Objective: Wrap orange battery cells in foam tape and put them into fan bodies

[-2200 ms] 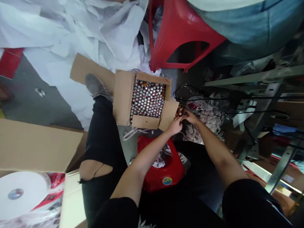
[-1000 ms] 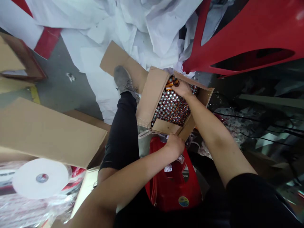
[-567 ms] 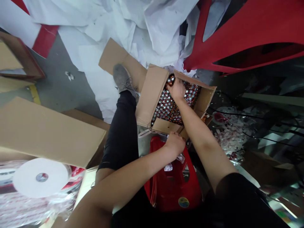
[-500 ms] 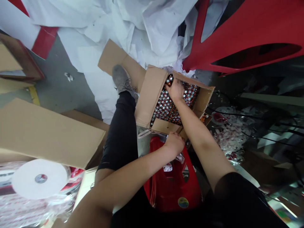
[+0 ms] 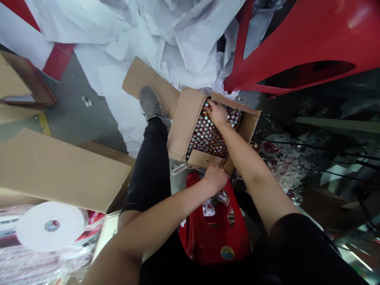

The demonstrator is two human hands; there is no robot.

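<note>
An open cardboard box (image 5: 185, 123) stands on the floor ahead of me, packed with upright batteries (image 5: 205, 136) whose metal ends face up. My right hand (image 5: 218, 114) reaches in near the far left corner, thumb and fingers closed around some batteries there. How many it holds is hidden. At the near side of the box, my left hand (image 5: 216, 177) is closed on the edge of the cardboard, by a short inner flap (image 5: 204, 158). Its fingertips are out of sight.
A red stool (image 5: 219, 237) stands between my legs, below the box. To the left are a bigger carton (image 5: 62, 170) and a white roll (image 5: 52, 226). White sheets (image 5: 124, 31) cover the far floor. Another red plastic piece (image 5: 297, 51) and black cables (image 5: 297, 144) lie rightward.
The camera view has shifted a little. My right hand stays at the batteries, its fingers moved slightly within the far corner. My left hand keeps its hold on the box edge.
</note>
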